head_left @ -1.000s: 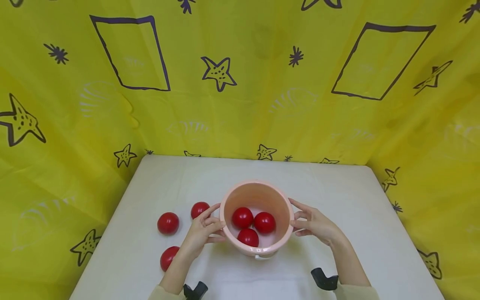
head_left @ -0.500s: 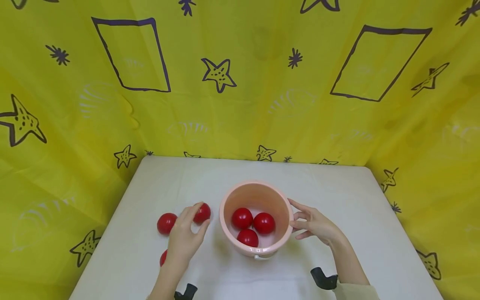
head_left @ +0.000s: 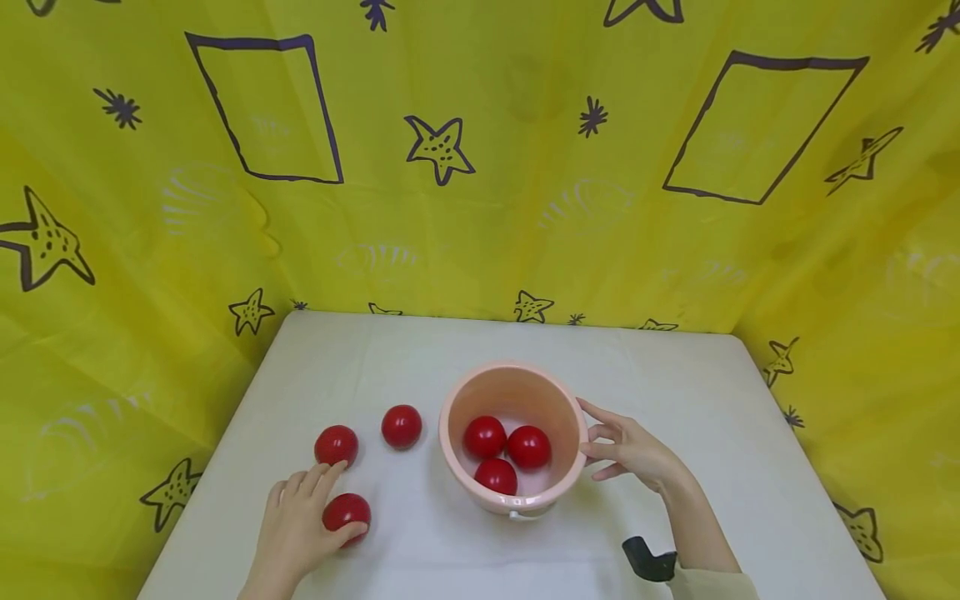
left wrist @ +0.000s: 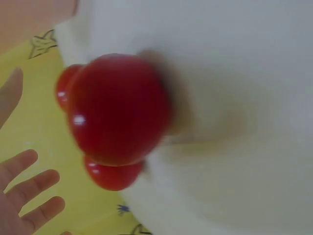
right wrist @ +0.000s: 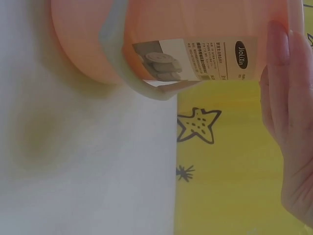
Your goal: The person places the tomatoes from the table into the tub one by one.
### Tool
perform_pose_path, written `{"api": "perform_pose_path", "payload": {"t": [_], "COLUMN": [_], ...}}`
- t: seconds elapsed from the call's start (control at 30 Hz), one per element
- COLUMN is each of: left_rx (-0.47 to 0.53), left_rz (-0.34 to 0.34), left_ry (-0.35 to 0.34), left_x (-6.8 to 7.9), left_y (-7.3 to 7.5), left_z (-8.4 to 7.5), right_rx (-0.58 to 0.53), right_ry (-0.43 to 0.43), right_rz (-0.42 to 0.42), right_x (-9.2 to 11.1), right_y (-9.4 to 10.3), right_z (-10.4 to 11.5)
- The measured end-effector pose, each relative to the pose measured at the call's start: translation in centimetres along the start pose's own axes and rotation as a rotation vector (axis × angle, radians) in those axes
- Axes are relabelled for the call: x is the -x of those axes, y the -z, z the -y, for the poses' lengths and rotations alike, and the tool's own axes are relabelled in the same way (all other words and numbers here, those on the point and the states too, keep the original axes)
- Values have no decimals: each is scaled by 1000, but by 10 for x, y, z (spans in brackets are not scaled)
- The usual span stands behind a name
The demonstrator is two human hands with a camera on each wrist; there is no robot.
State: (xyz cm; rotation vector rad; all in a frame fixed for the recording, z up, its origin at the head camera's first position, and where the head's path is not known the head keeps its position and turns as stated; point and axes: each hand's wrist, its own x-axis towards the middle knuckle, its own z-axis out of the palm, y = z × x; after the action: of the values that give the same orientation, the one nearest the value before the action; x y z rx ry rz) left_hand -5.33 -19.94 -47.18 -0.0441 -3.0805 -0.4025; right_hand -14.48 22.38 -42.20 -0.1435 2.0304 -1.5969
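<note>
Left hand [head_left: 296, 523], fingers spread, empty, at the nearest red ball [head_left: 346, 510] on the table [head_left: 660, 375]; right hand [head_left: 632, 448], fingers extended, against the bucket [head_left: 513, 385]. Best centre thumb and fingers round that ball!

right wrist view | label [right wrist: 195, 59]: print too small to read | bucket [right wrist: 195, 19]: top-edge cutoff

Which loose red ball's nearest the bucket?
The rightmost loose ball, left of the bucket; the other two balls lie farther left, near the left hand.
</note>
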Motion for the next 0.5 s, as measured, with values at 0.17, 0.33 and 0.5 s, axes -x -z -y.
{"api": "perform_pose_path", "payload": {"t": [0.17, 0.33, 0.5], "left_rx": [-41, -49, -29], "left_rz": [64, 111, 150], "left_ry": [-5, 9, 32], "left_x": [9, 10, 10], "left_y": [-19, -33, -42], "left_z": [16, 24, 28], "right_rx": [3, -1, -1], "right_ry": [0, 0, 3], "right_rz": [1, 6, 10], "right_x": [0, 1, 1], "right_y": [0, 0, 0], "right_z": [-1, -1, -1]}}
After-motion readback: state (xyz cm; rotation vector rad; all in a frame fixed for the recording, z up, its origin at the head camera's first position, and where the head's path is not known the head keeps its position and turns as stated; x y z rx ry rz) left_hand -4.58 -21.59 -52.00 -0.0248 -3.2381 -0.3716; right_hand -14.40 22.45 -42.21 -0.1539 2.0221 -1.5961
